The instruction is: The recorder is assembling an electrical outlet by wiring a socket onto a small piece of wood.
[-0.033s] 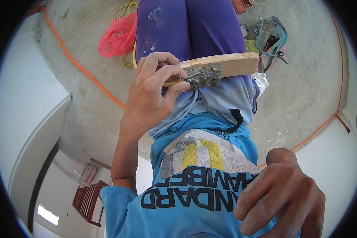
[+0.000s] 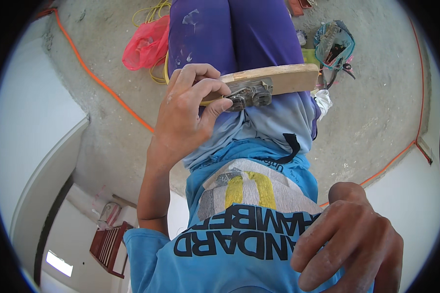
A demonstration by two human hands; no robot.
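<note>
- Two hands, well apart: left hand (image 2: 188,105) pinching the left end of a board (image 2: 296,80), right hand (image 2: 354,239) lower and to the right, fingers curled before the shirt (image 2: 176,266).
- Cannot tell about anything inside the right hand's curl, with the palm hidden; no contact with the board, so no help there against a slip.
- Fixed to the board's face, just right of the left thumb: a dark double outlet (image 2: 262,96), touching or nearly touching the fingertips. Could work loose or shift if gripped in place of the wood.
- Could give a shock if live, with bare fingertips so near; cannot tell about power.
- Board reaching far right of the left hand, before the legs (image 2: 259,34). Could tilt, twist or drop, from one-ended support and a light pinch. Cannot tell about any rest against the legs.
- Yellow cord (image 2: 209,102) beside the left palm: could snag and tug the board askew.
- Orange cord (image 2: 102,85) on the floor, left of the left hand: could trip a careless foot.
</note>
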